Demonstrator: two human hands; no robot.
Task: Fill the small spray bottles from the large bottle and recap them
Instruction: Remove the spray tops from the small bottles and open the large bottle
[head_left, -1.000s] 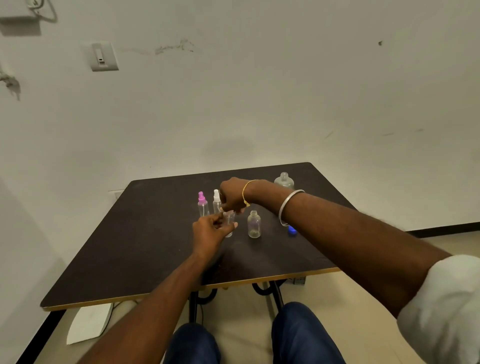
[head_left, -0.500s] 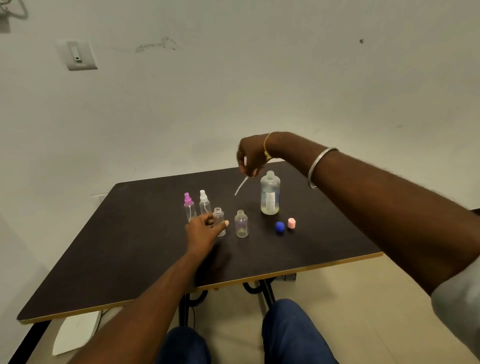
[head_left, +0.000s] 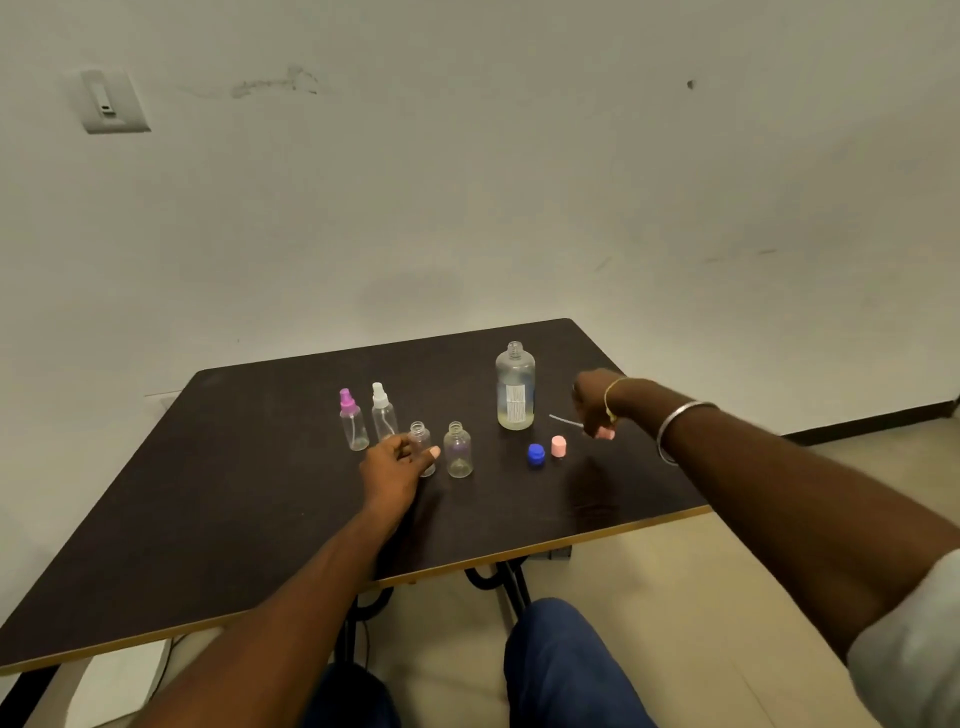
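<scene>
On the dark table (head_left: 208, 519) stand two capped small spray bottles, one with a pink top (head_left: 352, 420) and one with a white top (head_left: 383, 411). Two uncapped small bottles follow: my left hand (head_left: 396, 465) holds the first (head_left: 422, 441); the second (head_left: 457, 450) stands free beside it. The large clear bottle (head_left: 515, 387), uncapped, holds a little liquid. My right hand (head_left: 592, 402) pinches a spray head with its thin tube (head_left: 563, 420) low over the table, right of the large bottle.
A blue cap (head_left: 536, 454) and a pink cap (head_left: 558, 446) lie in front of the large bottle. The table's front edge runs near my knees (head_left: 566, 660). A white wall with a switch plate (head_left: 111, 101) is behind.
My right hand lifted the spray head with its tube out of the small bottle, carried it over the large bottle and brought it down to the right. My left hand stayed at the small bottle.
</scene>
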